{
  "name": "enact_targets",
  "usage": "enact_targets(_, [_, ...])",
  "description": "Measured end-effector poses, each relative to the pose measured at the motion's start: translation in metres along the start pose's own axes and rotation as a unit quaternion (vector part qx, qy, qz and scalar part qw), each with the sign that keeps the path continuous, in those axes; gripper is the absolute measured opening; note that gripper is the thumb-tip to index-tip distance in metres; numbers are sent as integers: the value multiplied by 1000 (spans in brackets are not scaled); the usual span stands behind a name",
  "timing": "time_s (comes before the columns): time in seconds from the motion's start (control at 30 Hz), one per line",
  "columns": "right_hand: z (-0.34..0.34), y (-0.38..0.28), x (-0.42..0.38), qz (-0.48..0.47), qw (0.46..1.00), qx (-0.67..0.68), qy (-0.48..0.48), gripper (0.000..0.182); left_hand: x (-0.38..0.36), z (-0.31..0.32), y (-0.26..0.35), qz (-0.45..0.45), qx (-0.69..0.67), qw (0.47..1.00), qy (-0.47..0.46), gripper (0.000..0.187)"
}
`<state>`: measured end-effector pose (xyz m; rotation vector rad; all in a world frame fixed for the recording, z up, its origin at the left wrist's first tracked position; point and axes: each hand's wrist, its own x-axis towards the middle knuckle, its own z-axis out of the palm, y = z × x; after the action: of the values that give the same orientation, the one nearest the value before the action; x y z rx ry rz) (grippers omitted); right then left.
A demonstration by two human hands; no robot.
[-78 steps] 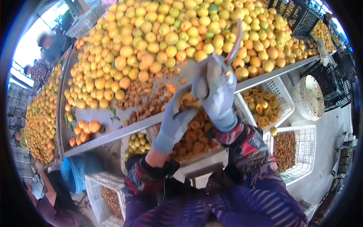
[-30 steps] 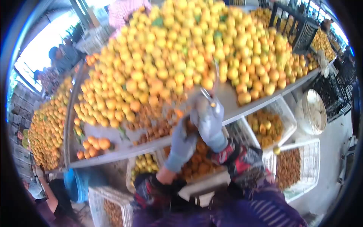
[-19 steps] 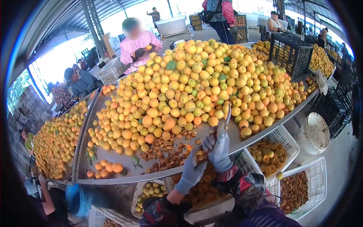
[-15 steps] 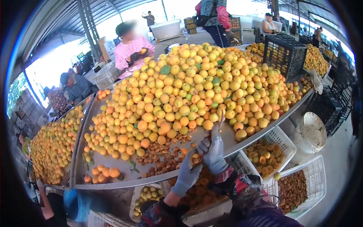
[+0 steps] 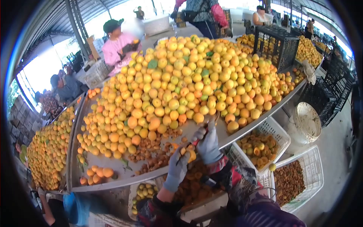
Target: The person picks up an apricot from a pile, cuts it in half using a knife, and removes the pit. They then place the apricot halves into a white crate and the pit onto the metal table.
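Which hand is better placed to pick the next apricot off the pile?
Probably right. The right hand sits at the edge of the apricot pile, though it grips a knife. The left hand holds an apricot.

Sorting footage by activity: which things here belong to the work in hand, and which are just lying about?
In use: left hand holding an apricot; right hand with a knife; pits; apricot pile.
Lying about: black crate; white bucket.

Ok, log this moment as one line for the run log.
left hand: gloved, holds apricot | right hand: gloved, grips knife | ahead: fruit pile on metal table | below: crate of halves
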<state>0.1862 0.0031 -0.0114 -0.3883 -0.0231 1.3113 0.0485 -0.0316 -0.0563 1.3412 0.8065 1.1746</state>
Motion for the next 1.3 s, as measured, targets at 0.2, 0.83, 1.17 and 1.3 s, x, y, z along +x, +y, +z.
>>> enact_targets(0.2, [3, -45, 4, -120, 988, -88, -31, 38, 3, -7, 35, -162, -208, 961, 80, 37])
enact_targets(0.83, [-4, -145, 23, -318, 670, -668, 60, 27, 13, -24, 37, -235, -353, 888, 179, 47])
enact_targets(1.17, [1, -84, 55, -191, 344, -917, -70, 33, -13, 14, 47, 163, 440, 846, -253, 31])
enact_targets(1.3, [10, -58, 82, -110, 254, -950, -144, 32, -15, 18, 49, 166, 504, 815, -232, 36])
